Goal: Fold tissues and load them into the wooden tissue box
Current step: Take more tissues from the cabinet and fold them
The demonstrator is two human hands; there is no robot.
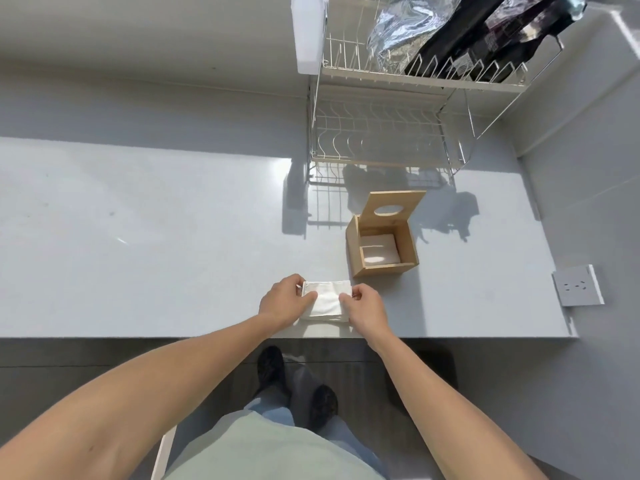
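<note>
Tissue [325, 301] lies folded near the counter's [138, 237] front edge, long axis left-right, pinched at each end by left hand [284, 301] and right hand [367, 310]. Box [382, 249] (lid up, tissues already inside) sits just beyond, nearer the right hand.

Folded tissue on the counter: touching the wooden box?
Apart. The head view shows a strip of bare counter between the folded tissue and the wooden box.
</note>
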